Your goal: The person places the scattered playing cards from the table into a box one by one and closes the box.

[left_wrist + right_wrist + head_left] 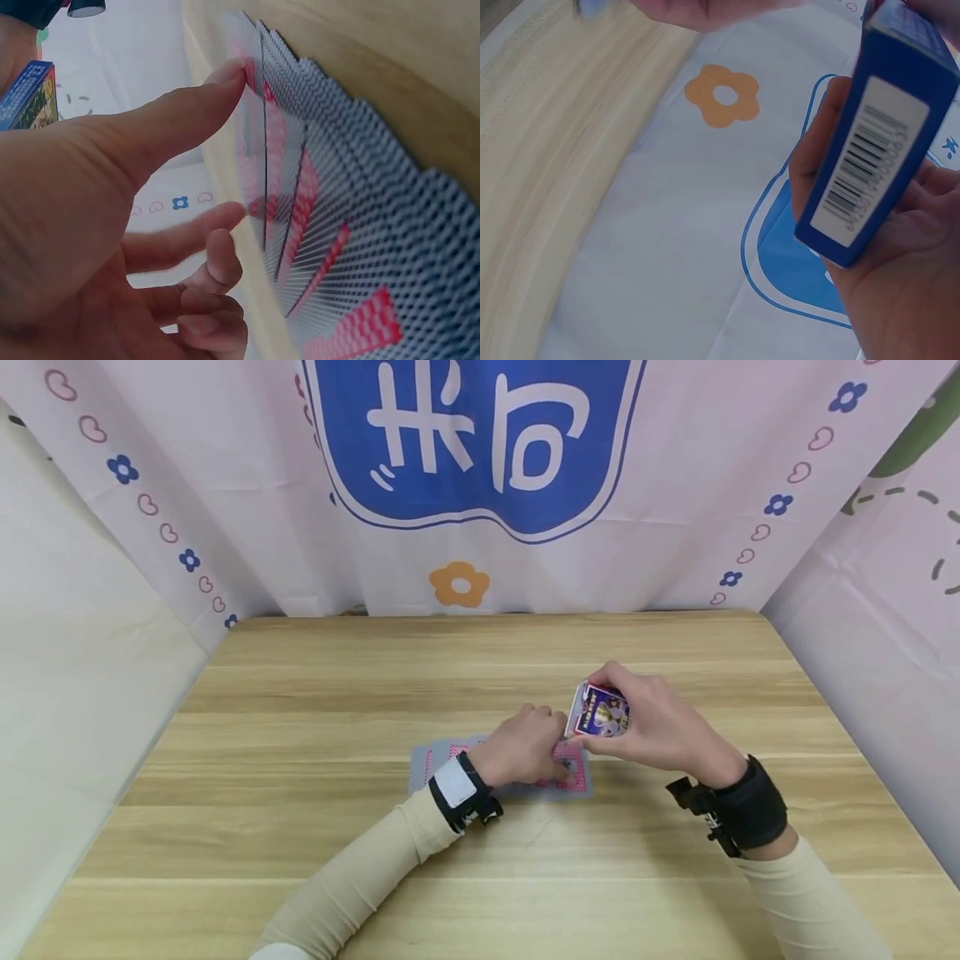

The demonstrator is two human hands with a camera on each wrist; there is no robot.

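Note:
Playing cards [435, 760] lie overlapped in a spread on the table, their pink-and-grey patterned backs up. My left hand [525, 745] is over the right part of the spread. In the left wrist view, the thumb tip touches a card near the end of the fanned cards [360, 217], while the other fingers are bent close to them. My right hand [663, 722] grips a small card box [603, 714] just above the spread's right end. Its printed front faces up in the head view; a barcode shows on its blue side in the right wrist view. Whether the box holds cards is hidden.
The wooden table [300, 693] extends around the cards. At its back hangs a white cloth [247, 527] with a blue emblem and an orange flower [459, 584]. Pale cloth walls stand at left and right. Both wrists wear black straps.

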